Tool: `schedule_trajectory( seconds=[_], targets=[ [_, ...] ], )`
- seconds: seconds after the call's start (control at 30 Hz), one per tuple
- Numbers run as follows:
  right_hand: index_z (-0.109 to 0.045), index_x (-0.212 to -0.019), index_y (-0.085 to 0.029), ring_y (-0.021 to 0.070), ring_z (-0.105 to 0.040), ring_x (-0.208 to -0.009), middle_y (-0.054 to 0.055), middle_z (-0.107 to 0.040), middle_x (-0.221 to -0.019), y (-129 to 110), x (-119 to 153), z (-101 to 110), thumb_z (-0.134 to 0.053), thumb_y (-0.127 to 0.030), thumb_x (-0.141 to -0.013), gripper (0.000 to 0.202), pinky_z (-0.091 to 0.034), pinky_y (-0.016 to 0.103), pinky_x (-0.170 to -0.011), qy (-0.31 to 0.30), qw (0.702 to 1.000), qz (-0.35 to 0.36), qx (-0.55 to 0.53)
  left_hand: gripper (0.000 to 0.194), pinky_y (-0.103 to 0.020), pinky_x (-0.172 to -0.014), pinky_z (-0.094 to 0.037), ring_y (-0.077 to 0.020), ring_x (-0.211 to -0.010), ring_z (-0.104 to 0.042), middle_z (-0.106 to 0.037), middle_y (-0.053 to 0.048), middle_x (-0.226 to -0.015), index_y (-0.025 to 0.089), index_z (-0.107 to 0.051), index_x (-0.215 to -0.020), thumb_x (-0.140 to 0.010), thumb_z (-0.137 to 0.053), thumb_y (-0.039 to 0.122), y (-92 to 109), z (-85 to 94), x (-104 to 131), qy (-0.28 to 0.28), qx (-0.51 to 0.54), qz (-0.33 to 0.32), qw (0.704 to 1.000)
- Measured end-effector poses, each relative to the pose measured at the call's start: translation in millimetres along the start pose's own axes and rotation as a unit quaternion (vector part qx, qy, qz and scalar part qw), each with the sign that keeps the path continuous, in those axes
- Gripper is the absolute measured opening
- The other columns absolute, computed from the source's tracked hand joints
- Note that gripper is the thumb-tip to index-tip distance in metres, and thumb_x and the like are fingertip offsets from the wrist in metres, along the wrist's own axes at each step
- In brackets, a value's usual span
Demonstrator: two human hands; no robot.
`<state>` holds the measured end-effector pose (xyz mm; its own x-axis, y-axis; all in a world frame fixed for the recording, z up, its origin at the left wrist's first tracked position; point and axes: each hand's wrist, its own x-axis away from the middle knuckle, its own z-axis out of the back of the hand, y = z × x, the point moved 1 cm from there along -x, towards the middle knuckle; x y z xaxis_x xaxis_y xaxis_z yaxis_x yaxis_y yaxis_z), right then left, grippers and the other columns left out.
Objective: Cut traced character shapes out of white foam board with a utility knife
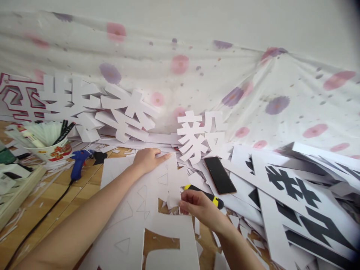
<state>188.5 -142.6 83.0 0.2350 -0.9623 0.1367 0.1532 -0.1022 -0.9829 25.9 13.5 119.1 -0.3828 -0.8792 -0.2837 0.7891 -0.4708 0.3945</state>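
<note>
A large white board with pencil outlines and cut-out openings lies on the wooden table. My left hand rests on its far edge, thumb and fingers spread toward the right. Near the board's right side, my right hand has its fingers bent together at a white strip beside a cut-out. A yellow and black cutter lies just behind my right hand, partly hidden by it. What is between the right fingertips looks like the edge of that white strip.
White cut-out characters stand against the flowered sheet. A phone lies behind the cutter. At the left are a blue glue gun with a cord and a cup of sticks and markers. Printed sheets pile up at the right.
</note>
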Motion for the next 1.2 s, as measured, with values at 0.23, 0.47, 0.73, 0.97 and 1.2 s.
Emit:
schedule_trajectory(
  seconds=[0.23, 0.47, 0.73, 0.97, 1.2],
  targets=[
    [-0.04, -0.062, -0.019, 0.0075, -0.029, -0.053, -0.006, -0.036, -0.056, 2, -2, 13, -0.049, -0.034, -0.079, 0.025, -0.022, 0.022, -0.049, 0.036, 0.994, 0.022, 0.103, 0.059, -0.035, -0.09, -0.032, -0.0264, -0.113, -0.039, -0.041, -0.012, -0.125, 0.02, -0.045, -0.117, -0.071, -0.053, 0.057, 7, 3.7, 21, 0.023, 0.061, -0.205, 0.977],
    [-0.043, -0.061, -0.018, 0.0071, -0.03, -0.053, -0.006, -0.035, -0.056, -5, 3, 24, -0.05, -0.031, -0.078, 0.022, -0.024, 0.021, -0.049, 0.047, 0.993, 0.011, 0.11, 0.05, -0.035, -0.092, -0.034, -0.0231, -0.106, -0.044, -0.051, -0.006, -0.117, 0.022, -0.052, -0.108, -0.067, -0.067, 0.044, 43, 1.9, 47, -0.14, 0.045, -0.458, 0.877],
    [-0.056, -0.078, -0.019, 0.0153, -0.051, -0.07, 0.002, -0.057, -0.073, 10, 2, 52, -0.038, -0.044, -0.086, 0.032, -0.041, 0.029, -0.066, 0.189, 0.937, 0.069, 0.287, 0.038, -0.036, -0.091, -0.036, -0.0219, -0.101, -0.045, -0.051, -0.005, -0.117, 0.02, -0.053, -0.102, -0.068, -0.069, 0.029, 49, -5.3, 45, -0.111, 0.02, -0.471, 0.875],
    [-0.053, -0.111, -0.018, 0.0255, -0.051, -0.096, 0.011, -0.056, -0.103, 53, 0, 56, -0.059, -0.025, -0.075, 0.037, -0.042, 0.041, -0.084, 0.226, 0.81, 0.097, 0.532, 0.038, -0.03, -0.076, -0.043, -0.0174, -0.088, -0.046, -0.041, -0.004, -0.101, 0.024, -0.054, -0.099, -0.064, -0.069, 0.024, 46, 5.3, 39, -0.089, 0.067, -0.381, 0.918],
    [-0.053, -0.1, -0.017, 0.0234, -0.056, -0.086, 0.01, -0.057, -0.092, 65, -6, 54, -0.057, -0.021, -0.076, 0.024, -0.047, 0.038, -0.075, 0.276, 0.796, 0.112, 0.527, 0.042, -0.025, -0.071, -0.042, -0.0133, -0.084, -0.044, -0.037, -0.001, -0.097, 0.023, -0.049, -0.094, -0.057, -0.056, 0.004, 48, 15.1, 35, -0.114, 0.105, -0.326, 0.933]
  ],
)
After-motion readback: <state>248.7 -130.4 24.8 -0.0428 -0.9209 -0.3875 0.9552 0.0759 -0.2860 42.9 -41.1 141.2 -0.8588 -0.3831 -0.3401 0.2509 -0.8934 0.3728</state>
